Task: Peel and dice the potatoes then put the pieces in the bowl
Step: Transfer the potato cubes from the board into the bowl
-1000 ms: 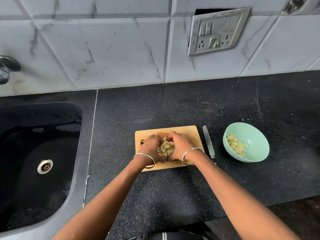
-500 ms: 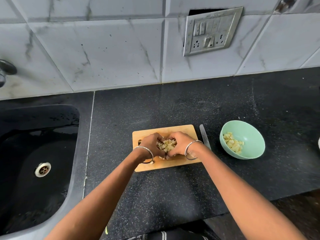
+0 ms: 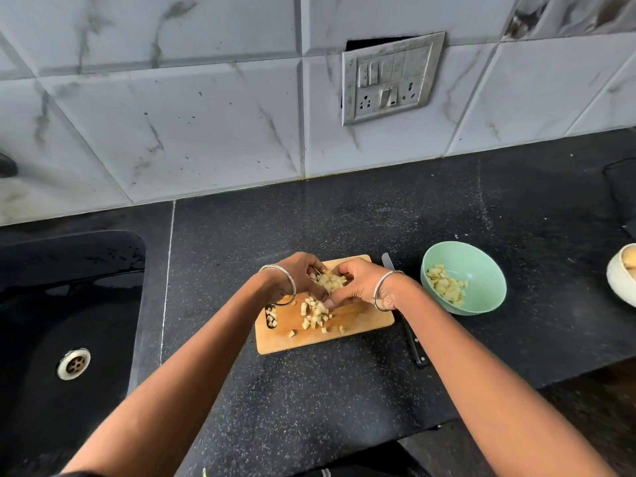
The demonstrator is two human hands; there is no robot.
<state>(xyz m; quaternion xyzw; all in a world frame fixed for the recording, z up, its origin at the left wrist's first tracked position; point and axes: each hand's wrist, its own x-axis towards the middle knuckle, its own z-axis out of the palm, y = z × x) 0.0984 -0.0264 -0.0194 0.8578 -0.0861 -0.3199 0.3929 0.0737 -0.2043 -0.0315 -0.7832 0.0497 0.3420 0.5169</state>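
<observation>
Both bare forearms reach forward from the lower corners and converge, bringing the wrists close together. The left hand point(image 3: 300, 275) and the right hand point(image 3: 359, 284) face each other with their backs up. Their fingers point(image 3: 345, 270) curl inward, so the two hands form one cup. Between them they hold a small heap of potato pieces point(image 3: 328, 282), and the fingertips nearly meet at the far side. One digit of the right hand points left beneath the heap.
</observation>
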